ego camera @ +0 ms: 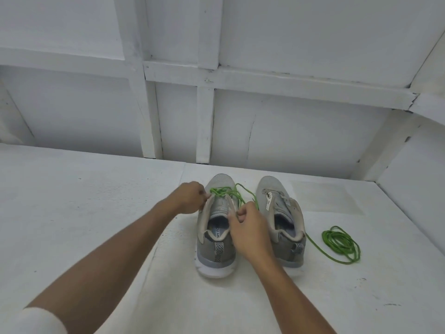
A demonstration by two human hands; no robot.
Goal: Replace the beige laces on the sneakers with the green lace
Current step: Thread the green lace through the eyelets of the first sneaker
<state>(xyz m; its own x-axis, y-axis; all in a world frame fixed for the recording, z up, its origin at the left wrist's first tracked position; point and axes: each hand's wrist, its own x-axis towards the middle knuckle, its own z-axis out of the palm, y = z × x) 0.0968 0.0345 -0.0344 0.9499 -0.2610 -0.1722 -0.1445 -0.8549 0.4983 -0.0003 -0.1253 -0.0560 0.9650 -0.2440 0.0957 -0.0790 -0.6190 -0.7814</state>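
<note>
- Two grey sneakers stand side by side on a white surface (pixel 96 213), toes pointing away from the camera and heels nearest it (head view, the only one supplied).
- Left sneaker (pixel 215 251): the green lace (pixel 224 191) crosses its front eyelets in several passes. The collar is open and the insole shows printed letters.
- Left hand (pixel 190 198): it sits at the left flank of this sneaker, level with the eyelets. Fingers are clenched, with thumb and forefinger pinching the green lace where it leaves the shoe.
- Right hand (pixel 250 230): it sits at the right edge of the same sneaker's collar and touches it. Fingers are curled inward, and a green strand descends between the two shoes into the grasp.
- Right sneaker (pixel 269 189): it stands just beside the left one and neither hand touches it. A pale strip lies over its tongue (lace or tag, cannot tell).
- Coil (pixel 340 244): the rest of the green lace lies looped on the surface, to the right of the right sneaker and apart from it. One strand runs from the coil to that shoe's heel side and passes out of sight behind it.
- White panelled wall (pixel 289 128): it rises behind the surface.
- White sleeve (pixel 36 321): it covers the left upper arm at the lower left corner.
</note>
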